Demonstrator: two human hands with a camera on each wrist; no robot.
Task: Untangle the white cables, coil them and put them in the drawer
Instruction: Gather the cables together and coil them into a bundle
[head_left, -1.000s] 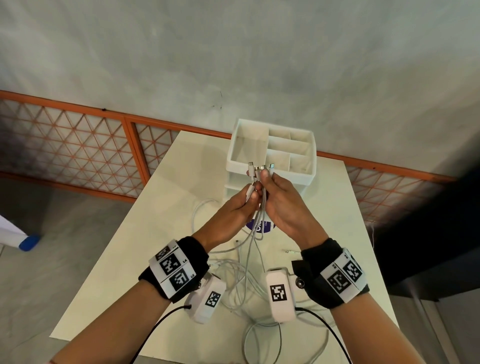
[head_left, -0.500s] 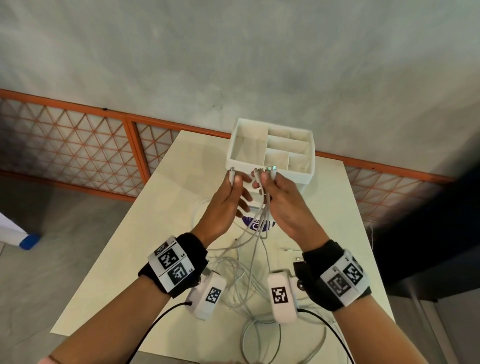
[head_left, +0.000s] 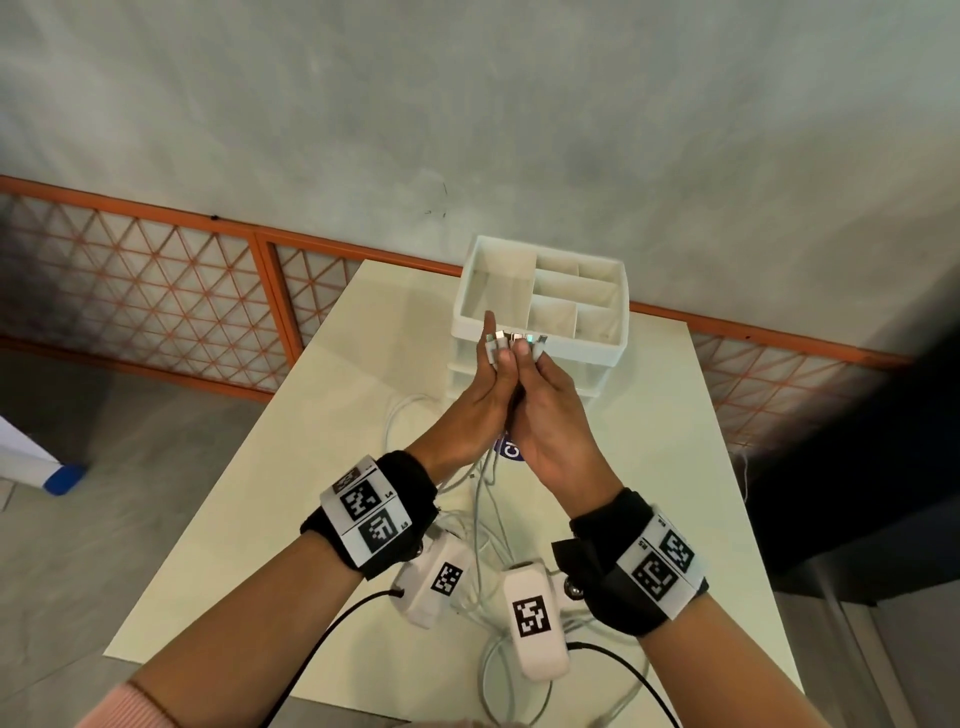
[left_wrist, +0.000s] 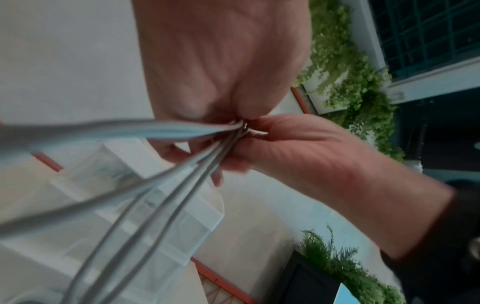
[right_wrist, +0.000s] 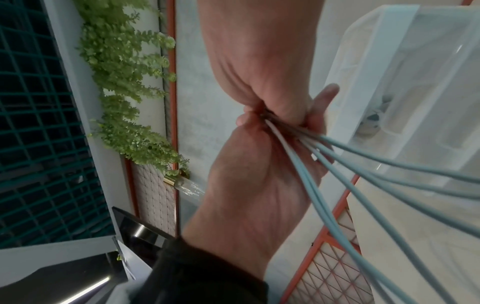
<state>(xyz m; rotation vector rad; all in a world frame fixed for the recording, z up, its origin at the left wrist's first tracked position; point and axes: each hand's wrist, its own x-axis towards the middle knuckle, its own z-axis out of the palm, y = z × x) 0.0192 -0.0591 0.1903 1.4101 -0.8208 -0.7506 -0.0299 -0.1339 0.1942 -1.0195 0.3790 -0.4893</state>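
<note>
Several white cables run up from a loose tangle on the table into both hands. Their metal-tipped plugs stand side by side above the fingertips, in front of the white drawer unit. My left hand pinches the plugs from the left, index finger straight up. My right hand grips the same bundle from the right, pressed against the left. In the left wrist view the cables fan out from between the two palms. The right wrist view shows the strands leaving the grip.
A divided white tray tops the drawer unit at the table's far edge. An orange lattice railing runs behind the table. A blue sticker lies under the hands. More cable loops lie near the front edge.
Half a second ago the left hand held one plug apart to the left. It has swung back against the right hand, and the plugs now sit together in one row.
</note>
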